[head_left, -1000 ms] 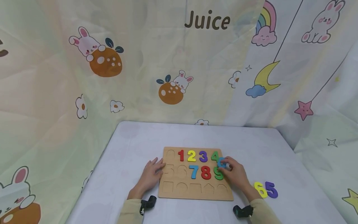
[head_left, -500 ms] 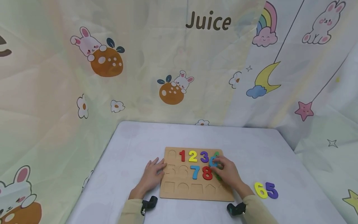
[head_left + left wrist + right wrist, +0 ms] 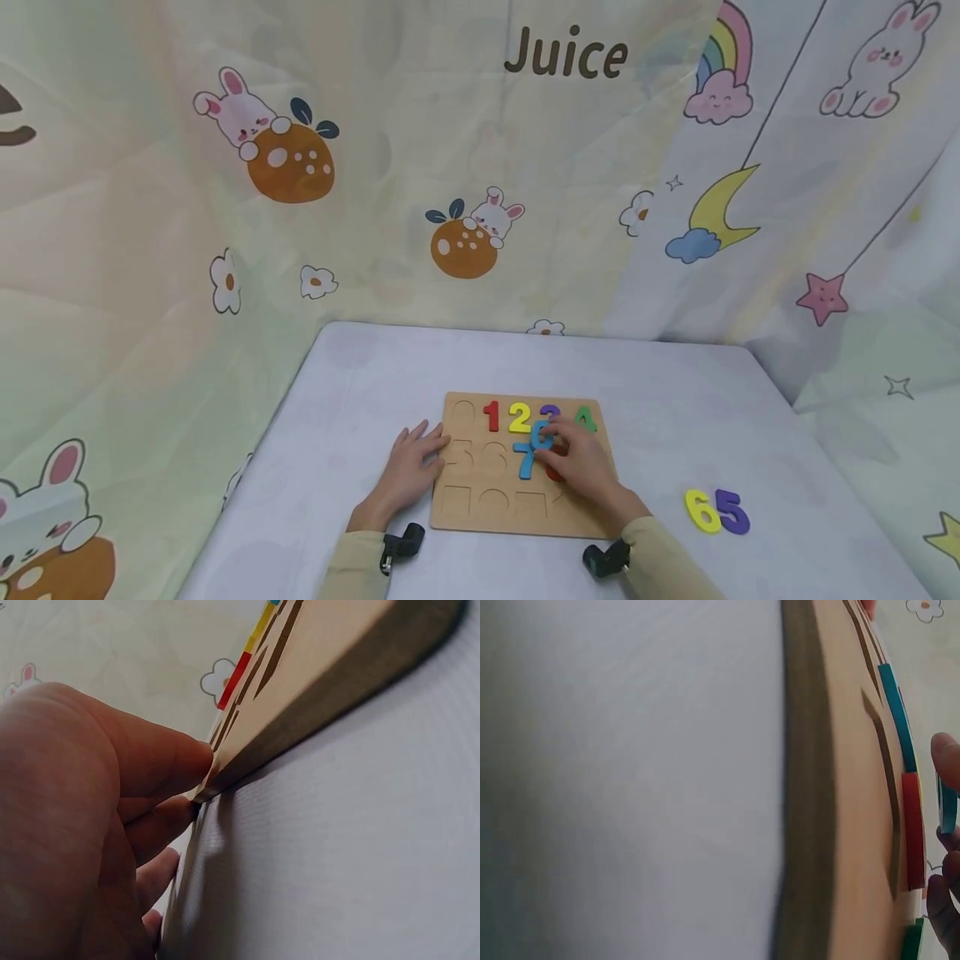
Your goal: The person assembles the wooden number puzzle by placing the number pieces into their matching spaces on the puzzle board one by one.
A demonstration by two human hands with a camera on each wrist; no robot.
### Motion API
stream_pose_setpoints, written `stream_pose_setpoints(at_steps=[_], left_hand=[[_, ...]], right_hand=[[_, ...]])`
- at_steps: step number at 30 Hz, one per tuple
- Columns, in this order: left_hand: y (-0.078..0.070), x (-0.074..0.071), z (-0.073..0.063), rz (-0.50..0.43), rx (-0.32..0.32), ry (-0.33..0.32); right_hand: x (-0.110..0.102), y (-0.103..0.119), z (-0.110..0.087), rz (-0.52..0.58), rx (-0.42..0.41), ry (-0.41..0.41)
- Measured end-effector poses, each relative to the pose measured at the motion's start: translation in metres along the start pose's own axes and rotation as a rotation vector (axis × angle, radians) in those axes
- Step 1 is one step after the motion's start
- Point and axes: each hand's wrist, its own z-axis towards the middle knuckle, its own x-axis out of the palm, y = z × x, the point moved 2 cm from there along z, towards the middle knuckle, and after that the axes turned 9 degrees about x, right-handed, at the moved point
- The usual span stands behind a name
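A wooden number puzzle board (image 3: 487, 522) lies on the white table. Thumb and finger of my right hand (image 3: 588, 468) pinch a blue number 0 (image 3: 537, 435), held over the board near the blue 7 (image 3: 525, 465). In the right wrist view this blue number (image 3: 948, 810) hangs apart from the board. That hand hides the green 9 and most of the red 8 (image 3: 553, 473). My left hand (image 3: 405, 471) touches the board's left edge with thumb and fingertips, its fingers fairly straight. Red 1 (image 3: 491, 416), yellow 2 (image 3: 519, 417), purple 3 (image 3: 550, 411) and green 4 (image 3: 586, 417) sit in the top row.
A yellow 6 (image 3: 702, 511) and a purple 5 (image 3: 732, 511) lie on the table (image 3: 660, 417) right of the board. Vacant cutouts show at the board's left and along its bottom row. A printed cloth (image 3: 390, 125) hangs behind the table.
My right hand has carried the blue 0 leftward across the board, from beside the 4 and 9 to near the 7. The left hand stays at the board's edge.
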Motion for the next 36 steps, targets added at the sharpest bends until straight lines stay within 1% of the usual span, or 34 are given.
stream_pose_setpoints(at_steps=[2, 6, 10, 14, 17, 23, 26, 31, 36], left_hand=[[-0.001, 0.0, 0.0, -0.002, -0.006, 0.004], [-0.001, 0.0, 0.001, 0.005, 0.006, -0.009], [0.001, 0.001, -0.003, 0.006, -0.014, -0.008], [0.001, 0.003, -0.007, 0.009, -0.008, -0.014], [0.002, 0.004, -0.008, 0.016, 0.013, -0.023], [0.003, 0.004, -0.005, 0.03, 0.016, -0.017], [0.003, 0.005, -0.004, 0.033, 0.017, -0.013], [0.001, 0.003, -0.002, 0.031, 0.021, -0.005], [0.0, 0.002, 0.0, 0.031, 0.025, 0.0]], right_hand=[[0.002, 0.003, 0.0, -0.012, -0.004, -0.002], [0.005, 0.009, 0.003, -0.05, -0.01, 0.0], [0.011, 0.014, 0.005, -0.06, -0.042, 0.037], [0.019, 0.02, 0.004, -0.037, -0.089, 0.071], [0.026, 0.024, 0.003, -0.021, -0.094, 0.082], [0.037, 0.03, 0.001, -0.026, -0.081, 0.126], [0.041, 0.033, 0.002, -0.029, -0.101, 0.126], [0.044, 0.039, 0.003, -0.024, -0.146, 0.104], [0.048, 0.044, 0.004, -0.044, -0.183, 0.121]])
